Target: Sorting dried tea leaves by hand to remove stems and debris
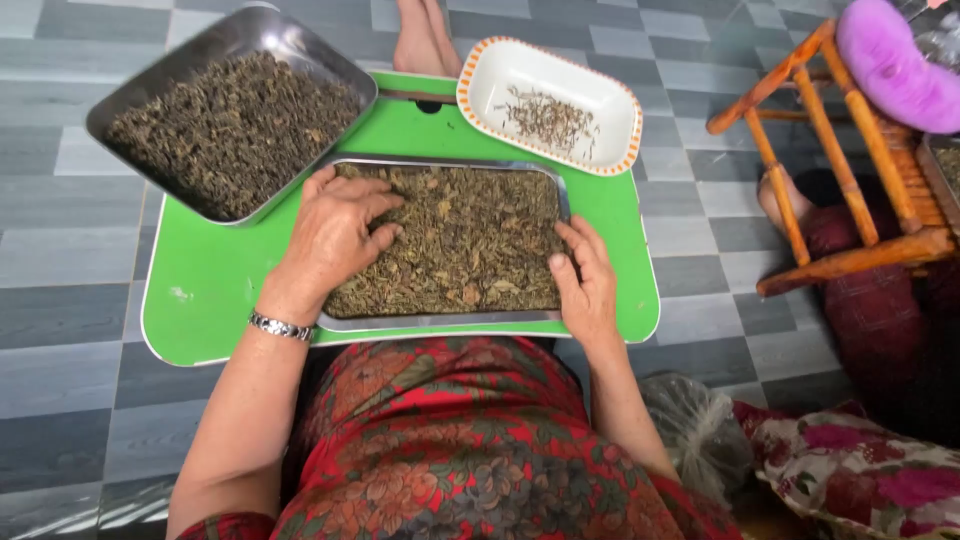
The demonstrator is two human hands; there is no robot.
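Note:
A shallow metal tray (pixel 440 322) full of dried brown-green leaves (pixel 470 240) lies on a low green table (pixel 210 280) in front of me. My left hand (pixel 335 235) rests palm down on the leaves at the tray's left side, fingers spread. At the tray's right edge my right hand (pixel 585 280) lies on the leaves and rim, fingers loosely apart. Neither hand grips anything. A bracelet circles my left wrist.
A larger metal tray (pixel 120 108) heaped with dark dried leaves sits at the table's far left corner. A white dish with an orange rim (pixel 600 95), holding a few stems, stands at the far right. A wooden stool (pixel 830 190), another person's foot (pixel 425 40) and a plastic bag (pixel 700 430) are nearby.

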